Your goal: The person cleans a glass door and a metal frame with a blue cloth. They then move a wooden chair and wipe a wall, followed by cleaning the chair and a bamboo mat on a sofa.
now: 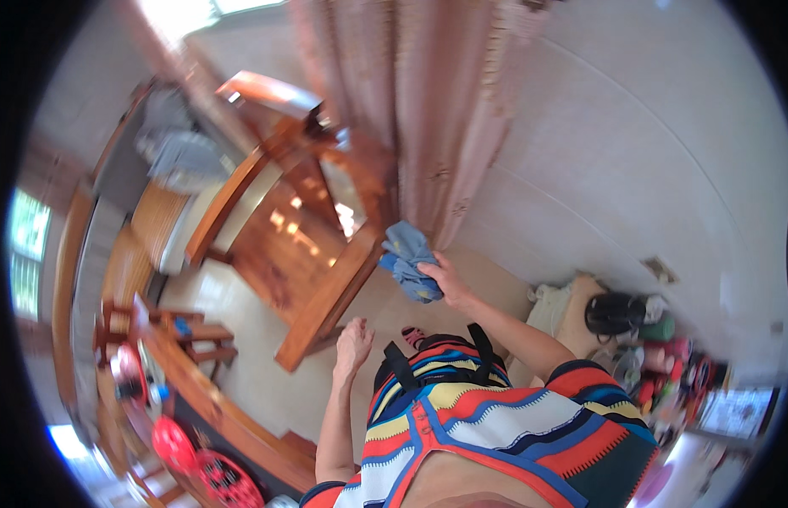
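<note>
A crumpled blue cloth (409, 261) with yellow patches is in the grip of my right hand (446, 279). That hand reaches forward, beside the armrest of a wooden armchair (292, 235) and in front of a pink curtain (441, 114). My left hand (355, 346) hangs lower, close to the front end of the same armrest, apparently not touching it. Its fingers are curled in, and nothing shows in them. The chair's back and far armrest are blurred.
On the left are a small wooden stool (206, 336) and a wooden-edged table (209, 397) bearing a red basket (225, 479). A cushioned bench (124, 260) lines the far side. At right, a black kettle (613, 314) stands among cluttered items by the wall (622, 159).
</note>
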Demonstrator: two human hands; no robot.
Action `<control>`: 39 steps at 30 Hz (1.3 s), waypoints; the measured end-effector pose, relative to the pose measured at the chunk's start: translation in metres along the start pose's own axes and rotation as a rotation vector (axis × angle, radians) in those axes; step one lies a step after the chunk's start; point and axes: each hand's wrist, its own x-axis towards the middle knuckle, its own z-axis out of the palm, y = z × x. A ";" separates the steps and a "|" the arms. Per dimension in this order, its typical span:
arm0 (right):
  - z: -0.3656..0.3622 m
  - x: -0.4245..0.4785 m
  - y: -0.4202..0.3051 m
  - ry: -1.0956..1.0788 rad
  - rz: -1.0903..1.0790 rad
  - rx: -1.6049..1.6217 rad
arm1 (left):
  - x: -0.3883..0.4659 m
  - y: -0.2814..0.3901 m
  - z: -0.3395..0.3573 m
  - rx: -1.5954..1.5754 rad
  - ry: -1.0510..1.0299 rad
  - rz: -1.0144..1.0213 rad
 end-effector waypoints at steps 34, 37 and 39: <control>-0.093 -0.038 -0.559 1.416 -1.697 -2.257 | 0.282 0.572 -0.169 0.140 1.199 1.341; -0.074 -0.086 -0.645 1.885 -1.997 -2.100 | 0.299 0.578 -0.180 -0.021 1.143 1.505; -0.035 -0.094 -0.660 1.842 -2.056 -1.786 | 0.307 0.580 -0.176 -0.147 1.132 1.545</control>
